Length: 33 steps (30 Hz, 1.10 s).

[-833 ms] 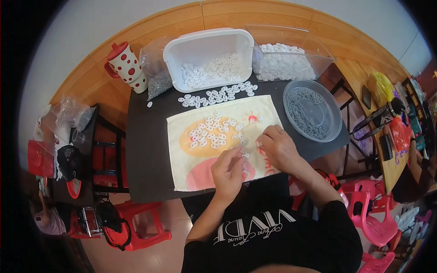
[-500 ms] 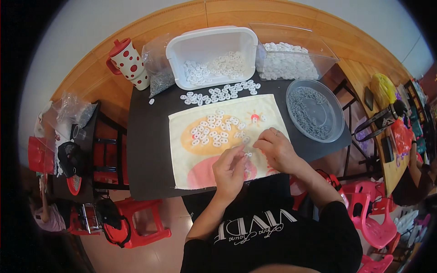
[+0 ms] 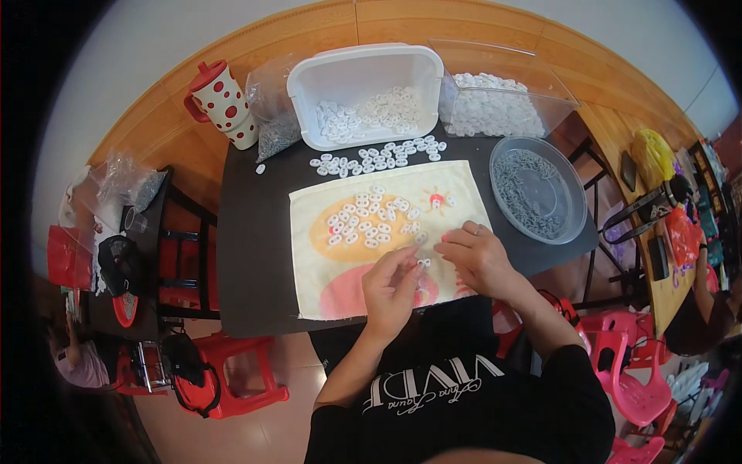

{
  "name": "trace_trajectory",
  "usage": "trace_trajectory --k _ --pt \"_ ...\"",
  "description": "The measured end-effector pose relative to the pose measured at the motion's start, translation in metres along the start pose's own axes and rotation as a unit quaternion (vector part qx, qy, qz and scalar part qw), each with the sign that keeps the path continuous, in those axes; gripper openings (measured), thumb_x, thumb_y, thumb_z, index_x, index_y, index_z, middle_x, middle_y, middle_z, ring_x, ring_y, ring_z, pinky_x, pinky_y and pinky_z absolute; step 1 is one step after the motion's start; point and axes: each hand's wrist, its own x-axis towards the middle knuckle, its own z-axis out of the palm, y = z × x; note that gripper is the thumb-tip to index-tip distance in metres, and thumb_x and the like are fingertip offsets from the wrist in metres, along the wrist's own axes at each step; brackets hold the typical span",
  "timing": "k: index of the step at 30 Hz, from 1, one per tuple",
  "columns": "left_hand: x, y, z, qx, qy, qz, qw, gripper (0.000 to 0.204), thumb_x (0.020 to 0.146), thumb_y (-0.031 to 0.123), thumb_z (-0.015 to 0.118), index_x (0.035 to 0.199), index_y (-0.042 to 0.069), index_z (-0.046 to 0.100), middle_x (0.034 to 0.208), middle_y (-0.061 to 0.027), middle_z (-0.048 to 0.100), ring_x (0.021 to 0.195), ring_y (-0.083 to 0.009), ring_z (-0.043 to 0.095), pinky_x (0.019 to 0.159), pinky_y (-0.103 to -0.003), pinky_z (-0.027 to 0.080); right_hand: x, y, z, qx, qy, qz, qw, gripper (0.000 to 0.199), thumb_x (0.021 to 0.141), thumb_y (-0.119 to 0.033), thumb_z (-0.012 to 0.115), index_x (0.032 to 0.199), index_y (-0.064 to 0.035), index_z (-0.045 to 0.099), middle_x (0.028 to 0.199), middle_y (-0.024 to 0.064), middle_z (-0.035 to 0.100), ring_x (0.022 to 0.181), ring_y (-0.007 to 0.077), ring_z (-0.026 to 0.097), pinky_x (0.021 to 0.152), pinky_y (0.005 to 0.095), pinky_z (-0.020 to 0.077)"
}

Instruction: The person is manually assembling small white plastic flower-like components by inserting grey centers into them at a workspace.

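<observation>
On the near edge of the dark table (image 3: 255, 255), both hands work over a printed cloth (image 3: 325, 294) spread across its middle. Left hand (image 3: 392, 290): fingers curled, thumb and forefinger pinched together at the tips on a small white plastic piece (image 3: 423, 263). Right hand (image 3: 477, 255): fingers bent and drawn together toward the same piece, tips just beside those of the left; whether they grip anything cannot be told.

A cluster of loose white pieces (image 3: 369, 223) lies on the cloth's orange patch, just beyond the hands. A row of sorted white pieces (image 3: 379, 157) lies on the bare table along the cloth's far edge.

At the far edge stands a white tub (image 3: 363, 69) partly filled with white pieces; a clear box (image 3: 502, 85) of more white pieces sits beside it at the far right corner. A round clear bowl (image 3: 576, 216) holding small grey parts rests at the right edge. A red-dotted mug (image 3: 224, 100) stands off the far left corner.
</observation>
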Motion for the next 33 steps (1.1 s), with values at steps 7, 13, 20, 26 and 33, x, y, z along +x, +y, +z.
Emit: trace_trajectory --k 7,13,20,26,33 --pt "0.0 -0.003 -0.001 0.02 0.001 -0.005 1.0 0.03 0.091 -0.008 0.065 0.121 -0.002 0.066 0.094 -0.0004 0.064 0.081 -0.0056 0.058 0.073 -0.02 0.049 -0.012 0.002 -0.002 0.022 0.054 0.031 0.998 0.023 0.07 -0.001 0.07 0.093 -0.0029 0.069 0.089 0.0088 0.064 0.076 0.0284 0.057 0.068 0.0385 0.0467" --pt "0.002 -0.003 0.0 0.033 0.003 0.002 0.999 0.03 0.091 -0.008 0.066 0.121 -0.002 0.066 0.093 -0.0004 0.064 0.079 -0.0056 0.058 0.072 -0.02 0.049 -0.018 0.004 -0.009 0.042 0.067 0.037 0.996 0.011 0.072 -0.002 0.068 0.082 -0.0048 0.064 0.084 0.0082 0.059 0.077 0.0281 0.056 0.066 0.038 0.0459" --pt "0.0 -0.004 -0.002 0.03 0.0 0.0 1.0 0.03 0.091 -0.007 0.066 0.12 -0.002 0.066 0.093 -0.0002 0.064 0.081 -0.0057 0.058 0.073 -0.02 0.049 -0.013 -0.005 -0.016 0.014 0.031 0.055 0.998 0.012 0.069 0.0 0.065 0.079 -0.0046 0.064 0.076 0.01 0.053 0.074 0.0312 0.054 0.063 0.042 0.0458" --pt "0.001 0.001 -0.001 0.011 -0.009 -0.006 1.0 0.029 0.091 -0.007 0.065 0.12 -0.004 0.065 0.091 -0.0036 0.064 0.079 -0.0085 0.06 0.073 -0.023 0.05 -0.012 -0.01 -0.018 0.359 0.068 0.253 0.896 0.007 0.083 0.0 0.071 0.089 0.0013 0.071 0.079 0.0075 0.067 0.075 0.0131 0.063 0.068 0.0274 0.0491" --pt "0.001 0.004 0.0 -0.048 -0.032 -0.032 0.998 0.042 0.091 -0.011 0.061 0.132 -0.004 0.057 0.091 -0.0055 0.065 0.081 -0.0111 0.064 0.074 -0.025 0.053 0.013 -0.017 0.019 0.456 0.118 0.244 0.848 0.01 0.089 0.0 0.071 0.098 0.002 0.073 0.086 0.002 0.072 0.08 0.0049 0.06 0.07 0.0215 0.0472"
